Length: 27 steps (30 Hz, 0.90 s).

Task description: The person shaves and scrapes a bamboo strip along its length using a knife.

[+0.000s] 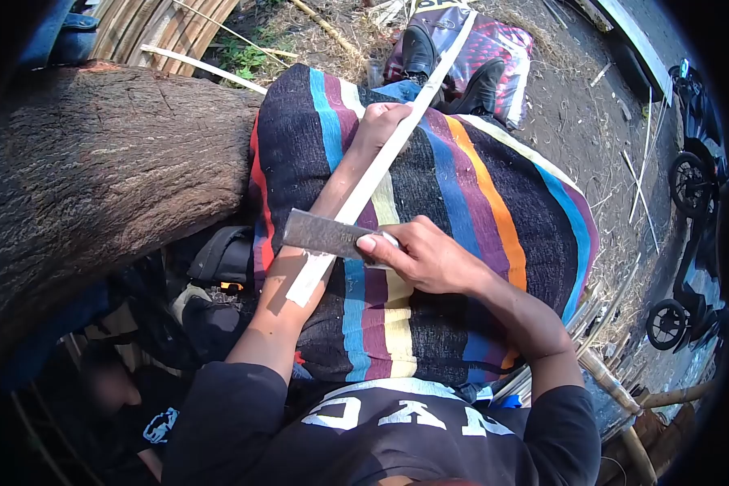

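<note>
A long pale bamboo strip (pixel 378 170) runs slantwise over my lap, from above my left forearm up toward the shoes. My left hand (pixel 381 125) is closed around the strip at its upper part. In my right hand (pixel 425 255) is a knife with a broad, flat, square-ended metal blade (pixel 320 232). The blade lies across the strip near its lower end, above my left forearm. Most of the knife's handle is hidden by my fingers. A striped cloth (pixel 478 186) covers my lap and legs beneath both hands.
A thick tree trunk (pixel 121 154) lies close on the left. Bamboo slats (pixel 154 28) are at upper left. Shoes (pixel 482 85) rest on a printed sheet (pixel 518 49). A small wheeled vehicle (pixel 688 243) stands at right. Another person (pixel 113 389) sits at lower left.
</note>
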Motion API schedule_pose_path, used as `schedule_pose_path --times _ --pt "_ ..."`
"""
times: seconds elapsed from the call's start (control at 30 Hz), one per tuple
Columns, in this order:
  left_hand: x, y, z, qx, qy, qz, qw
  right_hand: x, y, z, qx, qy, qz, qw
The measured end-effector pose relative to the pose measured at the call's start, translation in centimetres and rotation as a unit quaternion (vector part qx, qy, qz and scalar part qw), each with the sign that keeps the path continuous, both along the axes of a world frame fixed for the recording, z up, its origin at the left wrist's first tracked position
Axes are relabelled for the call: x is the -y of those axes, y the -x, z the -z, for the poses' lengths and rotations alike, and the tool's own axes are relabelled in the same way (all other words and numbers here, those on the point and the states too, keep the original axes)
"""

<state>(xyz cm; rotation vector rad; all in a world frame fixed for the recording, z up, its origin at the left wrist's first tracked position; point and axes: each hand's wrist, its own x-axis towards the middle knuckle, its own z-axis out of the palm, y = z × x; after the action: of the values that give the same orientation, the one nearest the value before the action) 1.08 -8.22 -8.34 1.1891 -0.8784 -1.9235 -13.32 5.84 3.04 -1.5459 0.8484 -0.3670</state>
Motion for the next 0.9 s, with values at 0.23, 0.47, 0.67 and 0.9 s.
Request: schedule_pose_path --times 0.23,0.47,0.67,0.9 --pt "0.1 0.4 -0.5 0.019 -0.019 -0.013 1.000 0.9 1.7 1.4 -0.056 -0.063 0.133 0.987" --pt "0.1 -0.3 -0.3 -0.050 -0.008 -0.029 0.998 0.3 0.1 0.5 -0.046 -0.001 0.048 0.998" --pt "0.5 0.1 0.6 0.013 -0.017 -0.049 0.999 0.4 1.6 2.0 -0.057 -0.008 0.115 0.992" --pt "0.4 0.0 -0.3 -0.039 0.010 0.011 0.999 -1.4 0.3 -2.3 0.082 0.002 -0.071 0.994"
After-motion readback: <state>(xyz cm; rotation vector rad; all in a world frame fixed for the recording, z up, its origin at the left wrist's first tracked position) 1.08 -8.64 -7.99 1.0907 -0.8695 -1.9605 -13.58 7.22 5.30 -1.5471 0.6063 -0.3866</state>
